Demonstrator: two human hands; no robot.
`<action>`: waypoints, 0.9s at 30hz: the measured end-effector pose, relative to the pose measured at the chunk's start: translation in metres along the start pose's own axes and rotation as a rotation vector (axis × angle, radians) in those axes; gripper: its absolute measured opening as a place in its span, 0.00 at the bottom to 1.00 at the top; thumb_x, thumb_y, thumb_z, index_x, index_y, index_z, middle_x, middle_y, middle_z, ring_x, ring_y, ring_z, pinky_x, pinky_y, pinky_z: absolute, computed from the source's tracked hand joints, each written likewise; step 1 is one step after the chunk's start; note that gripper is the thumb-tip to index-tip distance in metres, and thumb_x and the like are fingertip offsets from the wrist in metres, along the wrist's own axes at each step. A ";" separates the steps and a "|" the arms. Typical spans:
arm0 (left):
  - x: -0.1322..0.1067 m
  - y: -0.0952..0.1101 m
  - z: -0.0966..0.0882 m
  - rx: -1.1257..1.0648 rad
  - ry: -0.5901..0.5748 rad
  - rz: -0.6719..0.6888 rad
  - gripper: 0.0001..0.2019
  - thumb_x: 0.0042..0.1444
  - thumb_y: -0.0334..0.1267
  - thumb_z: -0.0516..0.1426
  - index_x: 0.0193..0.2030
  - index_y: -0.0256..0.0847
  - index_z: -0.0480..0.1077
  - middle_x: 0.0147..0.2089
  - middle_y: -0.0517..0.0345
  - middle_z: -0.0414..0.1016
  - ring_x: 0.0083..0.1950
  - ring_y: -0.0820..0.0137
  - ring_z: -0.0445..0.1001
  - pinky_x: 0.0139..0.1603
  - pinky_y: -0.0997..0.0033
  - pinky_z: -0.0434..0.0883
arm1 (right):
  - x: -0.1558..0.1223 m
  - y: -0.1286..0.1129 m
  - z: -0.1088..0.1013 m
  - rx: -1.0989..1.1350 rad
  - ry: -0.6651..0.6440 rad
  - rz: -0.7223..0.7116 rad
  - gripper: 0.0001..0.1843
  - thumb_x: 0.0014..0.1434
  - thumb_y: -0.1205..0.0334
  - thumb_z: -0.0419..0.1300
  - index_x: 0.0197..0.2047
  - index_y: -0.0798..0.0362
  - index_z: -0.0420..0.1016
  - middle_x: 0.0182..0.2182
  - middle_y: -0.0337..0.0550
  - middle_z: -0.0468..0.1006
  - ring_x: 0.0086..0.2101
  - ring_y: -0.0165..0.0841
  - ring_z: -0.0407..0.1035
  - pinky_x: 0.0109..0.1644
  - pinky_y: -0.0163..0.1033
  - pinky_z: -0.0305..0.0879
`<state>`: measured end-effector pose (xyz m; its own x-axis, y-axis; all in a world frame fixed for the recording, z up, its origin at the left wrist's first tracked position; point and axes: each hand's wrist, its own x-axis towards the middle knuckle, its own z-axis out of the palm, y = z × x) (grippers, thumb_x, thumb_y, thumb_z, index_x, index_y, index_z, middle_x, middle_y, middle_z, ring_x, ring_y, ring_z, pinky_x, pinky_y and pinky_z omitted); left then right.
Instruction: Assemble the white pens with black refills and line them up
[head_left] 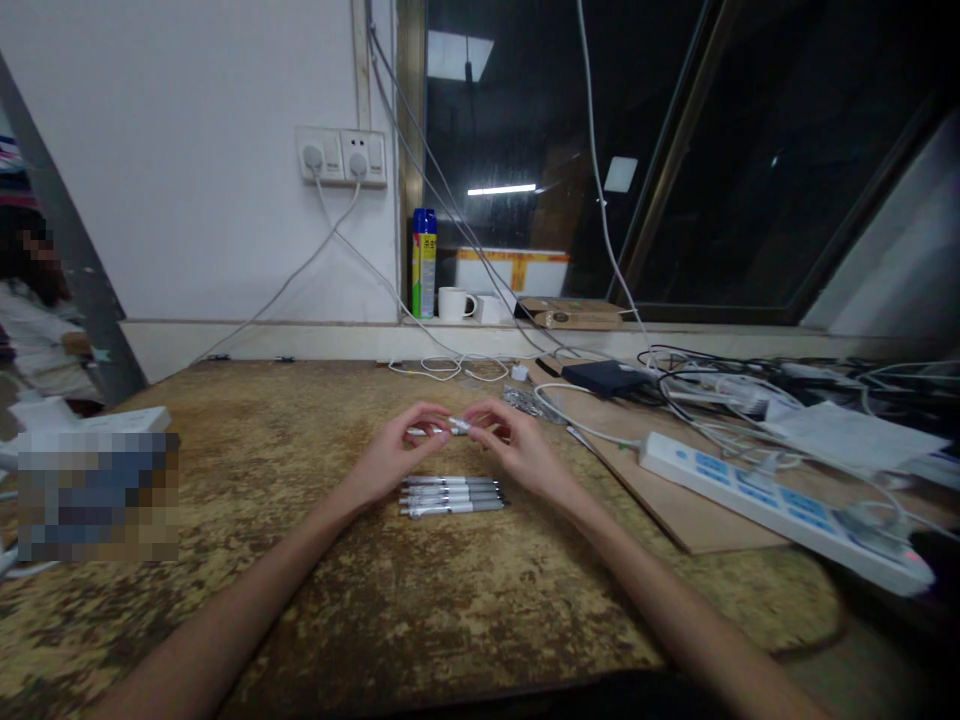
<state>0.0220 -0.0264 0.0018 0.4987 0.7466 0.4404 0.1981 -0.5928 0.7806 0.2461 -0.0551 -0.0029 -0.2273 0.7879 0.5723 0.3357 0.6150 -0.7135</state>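
Pinching white piece (458, 426) with left hand (391, 448) and right hand (525, 450), likely for precision, beyond pens (454, 494) paralleling near table (450, 600) edge.

On the sill (360, 342), a blue-capped spray can (424, 265), upright beside a white mug (453, 303); just right of the mug, a small white box (491, 309), then a flat cardboard box (574, 314). Behind these, a dark window (540, 120) with bright reflections. On the wall (225, 180), a socket panel (341, 157) with two plugs (313, 158) in it and thin cords (335, 229) trailing down. On the right of the table (285, 610), a power strip (784, 512) partly over a board (660, 505), a black box (609, 378), tangled cables (701, 395) and, among these, some white paper (855, 438). At the far left, a person (34, 340) in white, partly pixelated.
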 end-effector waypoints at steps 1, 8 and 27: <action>0.000 0.000 0.001 0.005 -0.007 0.013 0.15 0.66 0.46 0.60 0.56 0.44 0.72 0.53 0.52 0.79 0.53 0.62 0.77 0.48 0.65 0.70 | -0.001 0.000 0.002 -0.024 -0.032 -0.005 0.08 0.66 0.58 0.62 0.48 0.50 0.76 0.41 0.43 0.80 0.41 0.35 0.74 0.43 0.39 0.68; 0.002 -0.013 -0.005 0.084 -0.065 -0.002 0.12 0.66 0.46 0.59 0.44 0.41 0.79 0.44 0.54 0.81 0.46 0.63 0.77 0.47 0.66 0.69 | -0.007 -0.002 0.005 -0.144 -0.124 0.093 0.12 0.67 0.53 0.61 0.45 0.52 0.76 0.38 0.42 0.82 0.34 0.33 0.75 0.37 0.36 0.65; -0.002 -0.028 -0.047 0.149 -0.360 -0.200 0.15 0.59 0.46 0.62 0.48 0.42 0.83 0.46 0.52 0.85 0.46 0.61 0.79 0.50 0.65 0.71 | -0.010 0.042 -0.009 -0.222 -0.336 0.260 0.12 0.65 0.60 0.58 0.44 0.57 0.79 0.36 0.46 0.80 0.36 0.36 0.71 0.41 0.39 0.65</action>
<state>-0.0243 0.0029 -0.0004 0.6953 0.7138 0.0843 0.4270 -0.5045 0.7505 0.2704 -0.0376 -0.0354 -0.3807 0.9032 0.1982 0.5992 0.4042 -0.6910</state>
